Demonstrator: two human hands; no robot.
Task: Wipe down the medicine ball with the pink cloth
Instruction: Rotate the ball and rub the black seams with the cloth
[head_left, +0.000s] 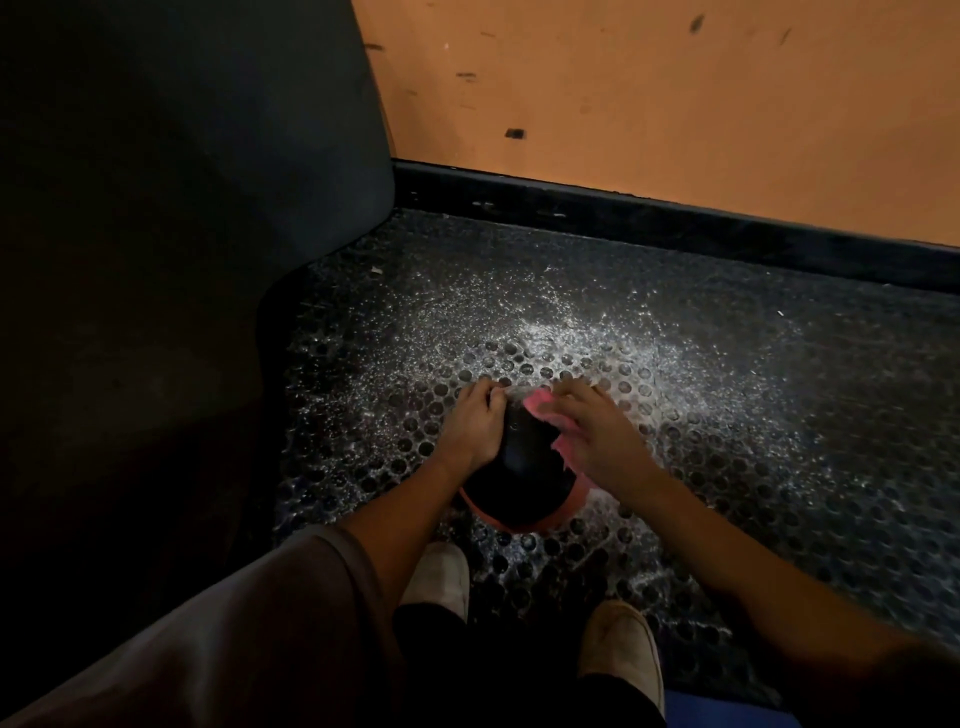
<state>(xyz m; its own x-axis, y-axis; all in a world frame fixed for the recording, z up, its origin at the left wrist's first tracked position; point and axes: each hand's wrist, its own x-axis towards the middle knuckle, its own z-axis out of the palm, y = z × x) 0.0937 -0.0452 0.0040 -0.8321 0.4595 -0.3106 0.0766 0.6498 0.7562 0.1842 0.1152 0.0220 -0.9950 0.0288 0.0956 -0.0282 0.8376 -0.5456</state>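
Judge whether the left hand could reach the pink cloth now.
Probably yes: the left hand holds the medicine ball right beside the pink cloth, though the right hand covers most of it.

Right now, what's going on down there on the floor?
A person is bending over a medicine ball that sits on the studded black floor, just ahead of their shoes. Their left hand grips the ball's upper left side to steady it. The right hand, slightly blurred, presses a pink cloth against the upper right side. The wipe-down looks to be under way.
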